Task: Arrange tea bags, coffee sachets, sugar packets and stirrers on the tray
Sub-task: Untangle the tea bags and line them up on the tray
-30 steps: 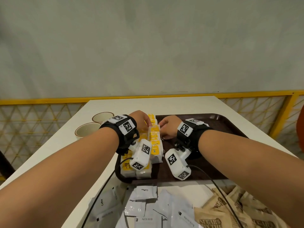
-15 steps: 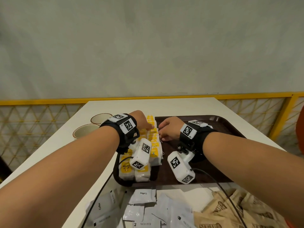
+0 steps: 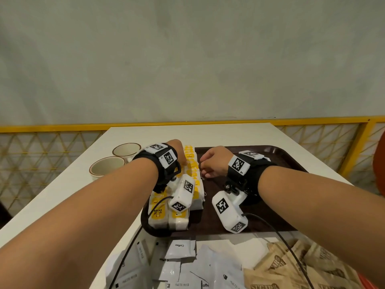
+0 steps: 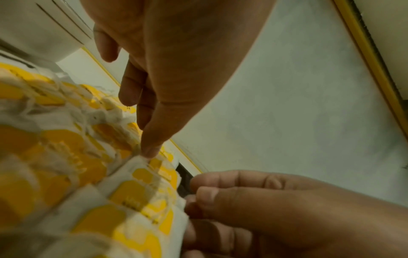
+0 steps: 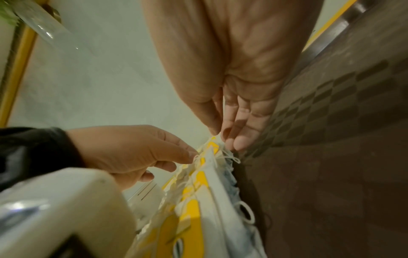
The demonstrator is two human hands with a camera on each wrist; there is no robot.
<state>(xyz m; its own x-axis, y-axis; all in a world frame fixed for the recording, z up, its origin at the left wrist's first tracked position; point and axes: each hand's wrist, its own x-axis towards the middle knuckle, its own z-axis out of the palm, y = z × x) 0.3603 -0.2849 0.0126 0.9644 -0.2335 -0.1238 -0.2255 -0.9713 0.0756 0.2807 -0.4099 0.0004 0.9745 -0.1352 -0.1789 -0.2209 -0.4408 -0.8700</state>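
Note:
White tea bags (image 3: pixel 193 175) with yellow tags lie in packed rows along the left side of the dark brown tray (image 3: pixel 262 157). My left hand (image 3: pixel 180 155) hovers over the far end of the rows. Its thumb tip presses on a tea bag (image 4: pixel 141 176) while the other fingers hang straight. My right hand (image 3: pixel 206 163) is at the right edge of the rows, pinching the top of a tea bag (image 5: pixel 213 144) between thumb and fingers. White coffee sachets (image 3: pixel 181 249) and brown sugar packets (image 3: pixel 291 265) lie loose on the table in front of the tray. No stirrers are in view.
Two cream cups (image 3: pixel 107 166) stand on the white table (image 3: pixel 208 134) left of the tray. A yellow mesh railing (image 3: pixel 41 155) runs behind and beside the table. Black cables run from the wrist cameras over the sachets. The tray's right half is bare.
Both hands stay at the far end of the tea bag rows; only the fingers and the head view shift slightly.

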